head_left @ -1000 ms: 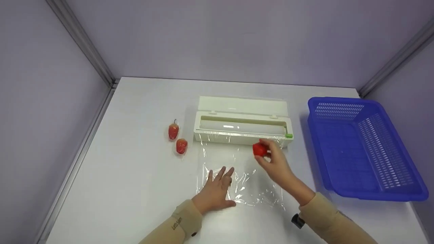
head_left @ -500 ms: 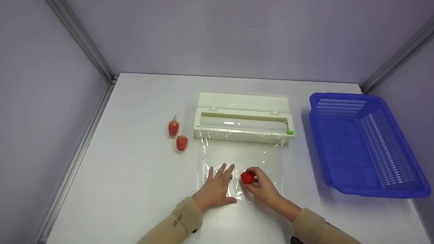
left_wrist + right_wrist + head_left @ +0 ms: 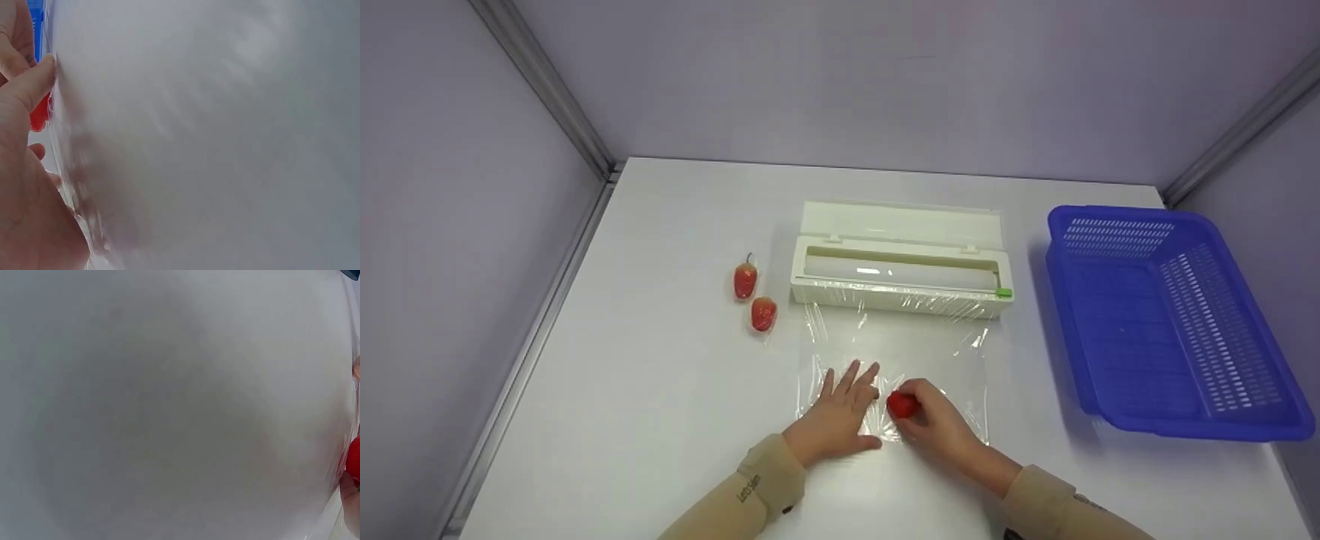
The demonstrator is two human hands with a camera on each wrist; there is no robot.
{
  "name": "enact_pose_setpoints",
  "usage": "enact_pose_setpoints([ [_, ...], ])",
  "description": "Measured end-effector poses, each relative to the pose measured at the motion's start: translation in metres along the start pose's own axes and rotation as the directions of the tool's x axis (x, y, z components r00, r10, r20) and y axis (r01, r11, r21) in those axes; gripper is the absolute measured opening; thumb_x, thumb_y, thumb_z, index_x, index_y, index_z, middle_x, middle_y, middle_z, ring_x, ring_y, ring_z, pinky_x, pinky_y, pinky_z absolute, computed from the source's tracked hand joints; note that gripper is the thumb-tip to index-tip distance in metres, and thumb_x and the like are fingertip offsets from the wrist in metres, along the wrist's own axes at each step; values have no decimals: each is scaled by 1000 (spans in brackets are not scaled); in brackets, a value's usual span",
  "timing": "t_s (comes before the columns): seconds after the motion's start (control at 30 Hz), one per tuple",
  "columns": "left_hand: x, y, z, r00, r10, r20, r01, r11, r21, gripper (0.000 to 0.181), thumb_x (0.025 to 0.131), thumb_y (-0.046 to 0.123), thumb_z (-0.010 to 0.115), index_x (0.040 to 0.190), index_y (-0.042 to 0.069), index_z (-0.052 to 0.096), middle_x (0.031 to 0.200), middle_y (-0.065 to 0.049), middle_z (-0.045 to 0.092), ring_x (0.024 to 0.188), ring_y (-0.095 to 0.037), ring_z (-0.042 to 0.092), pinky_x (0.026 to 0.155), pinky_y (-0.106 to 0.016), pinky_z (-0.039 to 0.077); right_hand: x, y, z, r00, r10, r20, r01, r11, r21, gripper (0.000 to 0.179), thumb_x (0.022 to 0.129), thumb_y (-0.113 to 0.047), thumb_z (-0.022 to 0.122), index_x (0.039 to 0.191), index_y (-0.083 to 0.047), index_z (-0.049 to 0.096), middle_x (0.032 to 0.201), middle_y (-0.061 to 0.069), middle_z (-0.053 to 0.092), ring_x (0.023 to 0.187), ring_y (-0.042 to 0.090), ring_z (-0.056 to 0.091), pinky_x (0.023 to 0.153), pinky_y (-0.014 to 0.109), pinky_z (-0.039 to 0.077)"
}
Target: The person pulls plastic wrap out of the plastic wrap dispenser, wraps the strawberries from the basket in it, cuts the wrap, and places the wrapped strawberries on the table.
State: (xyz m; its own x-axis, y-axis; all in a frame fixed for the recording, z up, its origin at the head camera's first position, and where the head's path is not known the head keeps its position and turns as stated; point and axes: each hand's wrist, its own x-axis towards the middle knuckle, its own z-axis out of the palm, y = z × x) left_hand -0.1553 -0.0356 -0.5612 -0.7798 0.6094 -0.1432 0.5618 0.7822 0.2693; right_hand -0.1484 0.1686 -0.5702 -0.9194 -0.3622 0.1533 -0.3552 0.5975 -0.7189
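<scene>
My right hand (image 3: 941, 426) pinches a red strawberry (image 3: 902, 405) between thumb and fingers, low over the cling film (image 3: 892, 345); a bit of green shows by it in the right wrist view. I cannot tell whether the strawberry touches the film. Just to its left, my left hand (image 3: 834, 420) rests on the film with fingers spread and thumb out. The clear film runs toward me from a white cling film dispenser (image 3: 900, 298), whose lid (image 3: 900, 223) is tipped back. Inside the dispenser lies the film roll (image 3: 900, 274), and a green slider (image 3: 1003, 292) sits at its right end.
Two small red-and-yellow fruits, one with a stem (image 3: 745, 280) and one below it (image 3: 763, 314), lie left of the dispenser, apparently wrapped in film. A blue plastic basket (image 3: 1069, 345) stands on the right of the white table (image 3: 660, 360). Walls enclose the back and sides.
My right hand has brought the strawberry from in front of the dispenser toward me and left, down to the film beside my left hand. The left hand has stayed in place.
</scene>
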Motion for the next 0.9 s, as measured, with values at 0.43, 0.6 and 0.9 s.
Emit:
enact_pose_setpoints([
  [0.43, -14, -11, -6, 996, 77, 48, -76, 997, -12, 37, 78, 47, 65, 98, 19, 52, 156, -3, 17, 143, -31, 15, 111, -56, 22, -2, 0, -2, 999, 10, 38, -8, 998, -54, 39, 74, -2, 72, 108, -8, 54, 105, 5, 61, 99, 17, 59, 87, 37, 50],
  [0.6, -10, -11, -7, 995, 96, -8, -96, 995, 38, 11, 88, 32, 59, 92, 22, 61, 151, -2, 31, 139, -32, 28, 105, -58, 31, -2, 1, -2, 1000, -10, 25, 11, 998, -60, 39, 73, -1, 73, 107, -7, 55, 107, 5, 59, 99, 18, 57, 87, 36, 50],
  [0.9, -4, -8, -18, 999, 19, -39, -22, 998, -67, 12, 96, 23, 47, 100, 18, 58, 126, 1, 58, 127, -23, 46, 99, -56, 38, -3, 4, 1, 994, -112, -17, 111, 991, -72, 40, 71, 0, 74, 107, -7, 60, 108, 4, 55, 98, 18, 57, 84, 31, 51],
])
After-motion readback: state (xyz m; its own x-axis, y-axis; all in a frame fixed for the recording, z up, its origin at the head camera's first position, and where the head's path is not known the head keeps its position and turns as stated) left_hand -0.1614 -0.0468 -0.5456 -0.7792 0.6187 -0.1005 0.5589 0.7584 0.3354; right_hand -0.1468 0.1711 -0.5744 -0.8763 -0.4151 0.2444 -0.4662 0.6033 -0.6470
